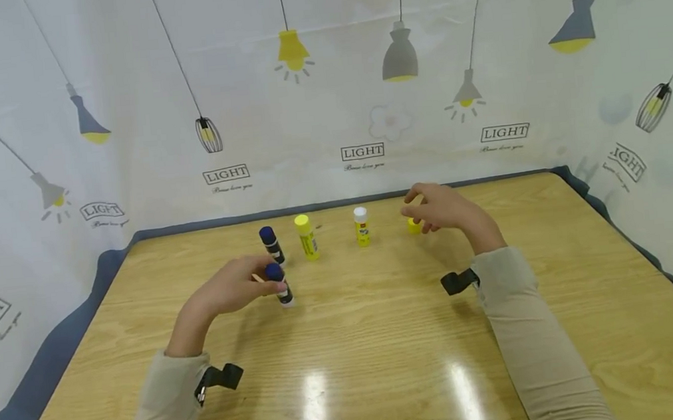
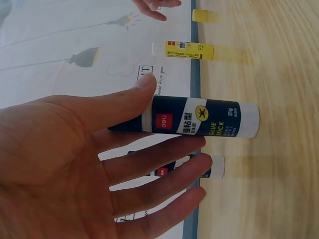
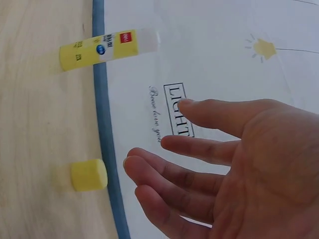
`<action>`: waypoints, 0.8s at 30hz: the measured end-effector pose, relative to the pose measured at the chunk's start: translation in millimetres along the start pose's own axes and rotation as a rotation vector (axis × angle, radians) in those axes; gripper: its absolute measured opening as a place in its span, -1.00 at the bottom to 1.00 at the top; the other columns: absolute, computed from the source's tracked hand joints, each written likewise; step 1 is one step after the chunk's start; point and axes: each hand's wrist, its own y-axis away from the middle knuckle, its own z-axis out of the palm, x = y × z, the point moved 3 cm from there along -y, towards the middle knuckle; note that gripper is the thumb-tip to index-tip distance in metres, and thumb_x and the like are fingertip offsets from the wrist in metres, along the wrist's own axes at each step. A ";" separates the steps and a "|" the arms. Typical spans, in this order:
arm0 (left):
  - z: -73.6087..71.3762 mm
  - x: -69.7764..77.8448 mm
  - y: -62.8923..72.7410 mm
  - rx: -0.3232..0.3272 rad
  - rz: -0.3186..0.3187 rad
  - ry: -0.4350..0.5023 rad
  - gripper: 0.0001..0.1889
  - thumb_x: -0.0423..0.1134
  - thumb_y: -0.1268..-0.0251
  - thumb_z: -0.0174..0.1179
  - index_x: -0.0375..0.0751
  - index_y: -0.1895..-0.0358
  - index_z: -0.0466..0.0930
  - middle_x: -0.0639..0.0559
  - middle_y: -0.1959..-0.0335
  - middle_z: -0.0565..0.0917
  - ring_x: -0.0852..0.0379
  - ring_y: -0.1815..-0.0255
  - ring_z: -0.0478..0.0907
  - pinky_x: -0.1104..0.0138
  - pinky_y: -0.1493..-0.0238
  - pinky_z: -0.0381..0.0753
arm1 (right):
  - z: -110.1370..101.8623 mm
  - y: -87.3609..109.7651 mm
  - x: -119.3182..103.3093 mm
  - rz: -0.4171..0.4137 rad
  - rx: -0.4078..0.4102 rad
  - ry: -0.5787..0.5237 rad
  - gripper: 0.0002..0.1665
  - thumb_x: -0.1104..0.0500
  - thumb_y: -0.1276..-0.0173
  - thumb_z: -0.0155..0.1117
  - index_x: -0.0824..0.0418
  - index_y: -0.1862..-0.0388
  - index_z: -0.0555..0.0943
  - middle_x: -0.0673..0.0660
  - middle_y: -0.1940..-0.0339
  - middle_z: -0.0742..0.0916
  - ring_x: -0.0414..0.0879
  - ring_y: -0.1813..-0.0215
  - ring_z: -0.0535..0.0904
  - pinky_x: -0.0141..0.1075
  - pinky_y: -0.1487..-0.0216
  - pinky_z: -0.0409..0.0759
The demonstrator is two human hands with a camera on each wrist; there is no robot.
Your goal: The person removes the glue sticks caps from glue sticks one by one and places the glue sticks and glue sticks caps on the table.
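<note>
My left hand (image 1: pixel 232 287) holds a navy glue stick (image 2: pixel 199 115) near its capped top, pinched between thumb and index finger; the other fingers spread behind it. The stick is upright, its white base close over the table. Behind it stands a second navy glue stick (image 1: pixel 272 245), partly hidden by my fingers in the left wrist view. My right hand (image 1: pixel 441 209), fingers loosely bent and holding nothing, hovers over a short yellow cap (image 3: pixel 89 175). Left of that cap stands a yellow glue stick with a white top (image 3: pixel 102 49).
A taller yellow glue stick with a yellow cap (image 1: pixel 307 238) stands between the navy sticks and the white-topped one. The wooden table (image 1: pixel 372 340) ends at a dark blue border before a lamp-print cloth (image 1: pixel 340 116), which rises at the back and sides.
</note>
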 end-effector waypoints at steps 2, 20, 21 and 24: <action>0.5 -0.8 0.2 0.004 0.002 0.009 -0.46 0.01 -0.49 0.26 -0.26 -0.35 0.52 -0.13 -0.07 0.72 -0.07 -0.11 0.66 0.00 -0.11 0.64 | -2.3 1.3 -6.1 -0.010 -0.003 0.006 -0.40 -0.07 -0.62 0.10 0.30 -0.41 0.42 0.36 -0.04 0.72 0.21 0.13 0.76 0.04 0.01 0.73; 10.1 7.8 -4.1 -0.030 0.022 0.056 -0.47 -0.13 -0.49 0.28 -0.34 -0.38 0.50 -0.21 -0.13 0.73 0.04 0.01 0.74 0.06 -0.10 0.68 | -6.6 30.6 -43.4 -0.099 -0.043 0.029 -0.47 -0.05 -0.64 0.10 0.29 -0.35 0.47 0.28 -0.02 0.76 -0.02 0.24 0.74 -0.09 0.06 0.72; 11.6 8.5 -5.3 -0.040 0.021 0.065 -0.44 -0.12 -0.50 0.27 -0.36 -0.41 0.46 -0.22 -0.15 0.72 0.04 0.02 0.74 0.07 -0.08 0.70 | -6.6 32.6 -44.8 -0.100 -0.044 0.024 -0.47 -0.06 -0.63 0.11 0.28 -0.35 0.47 0.28 -0.03 0.76 -0.02 0.23 0.74 -0.08 0.04 0.72; 17.5 11.1 -9.6 -0.060 0.014 0.088 -0.47 -0.10 -0.51 0.25 -0.31 -0.40 0.49 -0.22 -0.15 0.71 0.06 0.03 0.73 0.14 0.01 0.72 | -6.6 39.0 -51.8 -0.121 -0.037 0.004 -0.50 -0.06 -0.62 0.13 0.25 -0.32 0.50 0.27 -0.04 0.75 -0.03 0.23 0.74 -0.05 -0.01 0.72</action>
